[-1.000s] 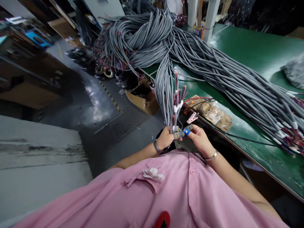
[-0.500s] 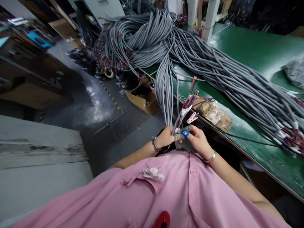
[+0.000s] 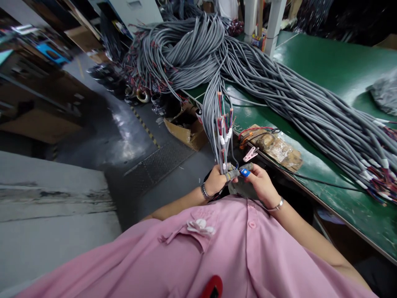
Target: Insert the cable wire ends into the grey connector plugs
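Note:
My left hand point(image 3: 218, 180) is closed round several grey cables point(image 3: 222, 155) whose stripped ends stand up, showing white bands and thin coloured wires point(image 3: 223, 120). Finger covers sit on some fingertips of both hands. Close beside it, my right hand point(image 3: 262, 184) is pinched at a cable end, with a blue cover on the thumb. The fingertips of both hands nearly meet, and what exactly lies in the right pinch is too small to make out. Just beyond the right hand, a pink clothespin point(image 3: 250, 154) is at the table edge.
A large heap of grey cables point(image 3: 186, 54) spreads across the green table point(image 3: 316, 54), some hanging over its edge. A taped cardboard piece point(image 3: 279, 149) lies near that edge. An open carton point(image 3: 186, 132) stands on the floor, and a pale cabinet point(image 3: 56, 223) is at left.
The cable ends in my left hand have swung left and now stand more upright. Red and orange wires by the cardboard are now more exposed. My right hand has shifted slightly.

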Motion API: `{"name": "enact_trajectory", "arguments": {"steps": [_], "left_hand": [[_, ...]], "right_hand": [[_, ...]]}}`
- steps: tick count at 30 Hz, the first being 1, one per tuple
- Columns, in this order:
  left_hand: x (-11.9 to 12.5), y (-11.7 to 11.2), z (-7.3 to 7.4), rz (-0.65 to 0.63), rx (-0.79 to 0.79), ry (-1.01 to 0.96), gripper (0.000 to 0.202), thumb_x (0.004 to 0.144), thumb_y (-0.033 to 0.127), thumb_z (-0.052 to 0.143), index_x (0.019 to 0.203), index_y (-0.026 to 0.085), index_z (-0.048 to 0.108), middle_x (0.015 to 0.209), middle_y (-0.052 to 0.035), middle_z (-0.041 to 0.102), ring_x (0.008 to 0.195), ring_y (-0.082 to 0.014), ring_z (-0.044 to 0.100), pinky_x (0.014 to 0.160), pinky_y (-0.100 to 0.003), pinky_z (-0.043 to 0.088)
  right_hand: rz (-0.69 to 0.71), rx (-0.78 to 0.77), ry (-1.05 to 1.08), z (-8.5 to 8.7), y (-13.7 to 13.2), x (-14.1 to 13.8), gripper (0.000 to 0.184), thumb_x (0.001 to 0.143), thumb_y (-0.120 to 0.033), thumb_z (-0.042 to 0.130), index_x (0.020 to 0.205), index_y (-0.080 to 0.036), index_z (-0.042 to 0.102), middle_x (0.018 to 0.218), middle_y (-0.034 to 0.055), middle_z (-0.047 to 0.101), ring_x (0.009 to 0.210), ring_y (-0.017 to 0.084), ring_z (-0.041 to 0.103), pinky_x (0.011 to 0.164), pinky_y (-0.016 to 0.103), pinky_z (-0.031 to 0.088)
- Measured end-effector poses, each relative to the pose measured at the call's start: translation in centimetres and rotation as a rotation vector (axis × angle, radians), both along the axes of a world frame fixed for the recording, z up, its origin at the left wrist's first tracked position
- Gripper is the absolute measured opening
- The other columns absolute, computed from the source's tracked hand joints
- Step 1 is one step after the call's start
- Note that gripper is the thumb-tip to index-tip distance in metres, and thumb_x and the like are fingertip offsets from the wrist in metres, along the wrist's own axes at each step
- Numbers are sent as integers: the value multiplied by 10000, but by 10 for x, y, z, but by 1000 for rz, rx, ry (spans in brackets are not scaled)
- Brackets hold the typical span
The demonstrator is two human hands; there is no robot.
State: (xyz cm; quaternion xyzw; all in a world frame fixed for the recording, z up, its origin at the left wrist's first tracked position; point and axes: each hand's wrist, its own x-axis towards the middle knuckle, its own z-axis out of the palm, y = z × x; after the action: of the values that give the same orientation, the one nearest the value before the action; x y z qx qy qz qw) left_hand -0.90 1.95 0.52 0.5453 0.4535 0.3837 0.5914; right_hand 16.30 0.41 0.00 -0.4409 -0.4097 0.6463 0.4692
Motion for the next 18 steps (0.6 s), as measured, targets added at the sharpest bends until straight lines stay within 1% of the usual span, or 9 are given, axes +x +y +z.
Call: {"name": "enact_trajectory", "arguments": {"steps": [4, 8, 10, 13, 18], "left_hand": [[1, 0, 1, 7, 6, 12, 371, 759, 473, 691, 631, 127, 662, 598, -40, 640, 532, -103, 527, 556, -235, 413], [1, 0, 4, -47, 21, 61, 386, 748, 484, 700, 616, 123, 663, 585, -42, 632, 536, -105, 523, 550, -230, 401], [2, 0, 5, -84, 24, 83, 382, 745, 482, 703, 616, 124, 669, 574, -36, 625, 531, -105, 520, 546, -228, 397], [2, -1, 7, -114, 28, 94, 374, 749, 472, 702, 609, 127, 678, 568, -32, 622, 526, -101, 515, 544, -227, 394], [2, 0, 8, -107, 26, 89, 372, 758, 470, 697, 617, 126, 687, 568, -32, 613, 532, -100, 504, 544, -229, 388]], "right_hand": [[14, 1, -7, 3, -1, 2, 270, 746, -441, 716, 845, -202, 641, 731, 18, 660, 648, 142, 556, 575, 262, 428], [17, 40, 10, 12, 0, 0, 291, 739, -447, 723, 884, -214, 626, 762, 25, 675, 683, 167, 606, 640, 301, 482], [36, 66, 25, 15, 1, -2, 289, 737, -441, 729, 888, -219, 621, 746, 16, 668, 664, 169, 613, 667, 323, 498], [44, 84, 22, 14, 3, -5, 244, 749, -428, 723, 809, -216, 618, 680, -3, 646, 616, 158, 597, 656, 323, 490], [-22, 88, -18, 6, 3, -5, 239, 751, -418, 720, 748, -200, 623, 663, -4, 644, 611, 140, 568, 650, 298, 461]]}}
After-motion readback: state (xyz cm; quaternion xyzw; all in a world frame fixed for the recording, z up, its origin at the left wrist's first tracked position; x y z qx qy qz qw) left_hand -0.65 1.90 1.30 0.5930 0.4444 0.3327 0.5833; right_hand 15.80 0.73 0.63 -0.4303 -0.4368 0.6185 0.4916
